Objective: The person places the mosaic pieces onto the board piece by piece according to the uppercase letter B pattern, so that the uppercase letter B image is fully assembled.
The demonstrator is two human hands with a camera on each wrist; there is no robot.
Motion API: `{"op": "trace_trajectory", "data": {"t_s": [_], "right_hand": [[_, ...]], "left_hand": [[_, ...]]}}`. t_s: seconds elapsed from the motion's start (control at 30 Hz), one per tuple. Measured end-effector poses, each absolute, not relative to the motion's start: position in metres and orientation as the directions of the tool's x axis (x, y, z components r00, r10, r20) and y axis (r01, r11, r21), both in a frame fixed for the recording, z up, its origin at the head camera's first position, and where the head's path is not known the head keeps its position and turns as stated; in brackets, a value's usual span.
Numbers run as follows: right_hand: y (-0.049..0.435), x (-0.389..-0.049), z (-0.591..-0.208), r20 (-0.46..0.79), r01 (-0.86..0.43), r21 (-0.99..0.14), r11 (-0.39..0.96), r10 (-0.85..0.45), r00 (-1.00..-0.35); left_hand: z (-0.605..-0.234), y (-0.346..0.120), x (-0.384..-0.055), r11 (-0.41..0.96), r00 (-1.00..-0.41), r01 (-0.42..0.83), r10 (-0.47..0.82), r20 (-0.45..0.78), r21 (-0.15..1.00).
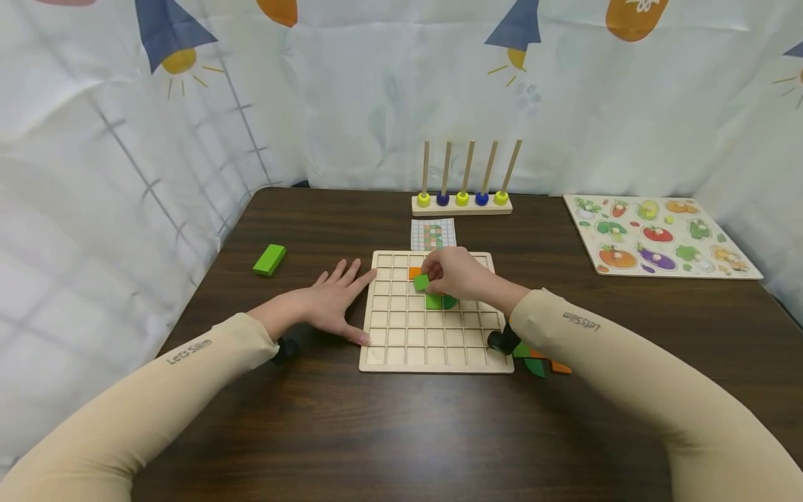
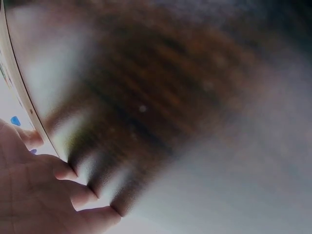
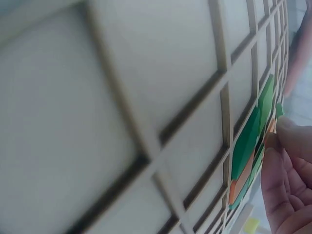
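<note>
My right hand [image 1: 461, 272] pinches a small light green square tile [image 1: 421, 282] between thumb and fingers, tilted over the wooden grid board [image 1: 401, 338]. An orange tile [image 1: 415, 272] lies in the grid just beyond it. Nearer me, another light green square tile [image 1: 433, 302] sits in the grid beside a dark green curved piece [image 1: 449, 302]. In the right wrist view an orange piece [image 3: 241, 183] also shows among the green ones, partly covered by fingers. My left hand [image 1: 329, 303] lies with fingers spread on the table, its thumb and index fingertip touching the board's left edge.
Behind the board lies a printed pattern card [image 1: 433, 234], and beyond it a peg stand [image 1: 462, 203] with beads. A green block [image 1: 270, 259] is at left. Loose green and orange pieces [image 1: 535, 367] lie beneath my right forearm. A vegetable picture board [image 1: 665, 237] is at right.
</note>
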State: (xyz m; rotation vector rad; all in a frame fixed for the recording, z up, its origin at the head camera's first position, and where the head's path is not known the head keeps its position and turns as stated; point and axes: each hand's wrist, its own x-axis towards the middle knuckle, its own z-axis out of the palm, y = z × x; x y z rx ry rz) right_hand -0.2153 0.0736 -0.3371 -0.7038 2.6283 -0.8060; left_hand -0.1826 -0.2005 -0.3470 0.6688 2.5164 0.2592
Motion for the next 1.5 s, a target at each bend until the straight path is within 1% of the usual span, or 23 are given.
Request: {"op": "trace_trajectory", "data": {"t_s": [0.2, 0.5, 1.0, 1.5], "right_hand": [[0.067, -0.215, -0.340, -0.170, -0.375, -0.551, 0.745, -0.540, -0.824], [0.062, -0.215, -0.337, -0.180, -0.385, -0.523, 0.760, -0.540, -0.822], [0.059, -0.213, -0.335, -0.154, -0.417, -0.475, 0.775, -0.539, -0.828], [0.057, -0.212, -0.339, -0.134, -0.454, -0.440, 0.774, -0.557, -0.820]], "left_hand": [[-0.346, -0.199, -0.182, 0.857, -0.744, 0.410, 0.513, -0.429, 0.313], [-0.345, -0.197, -0.183, 0.863, -0.749, 0.406, 0.503, -0.431, 0.300], [-0.347, -0.198, -0.185, 0.866, -0.748, 0.408, 0.498, -0.438, 0.288], [-0.346, -0.198, -0.184, 0.867, -0.749, 0.400, 0.496, -0.439, 0.298]]}}
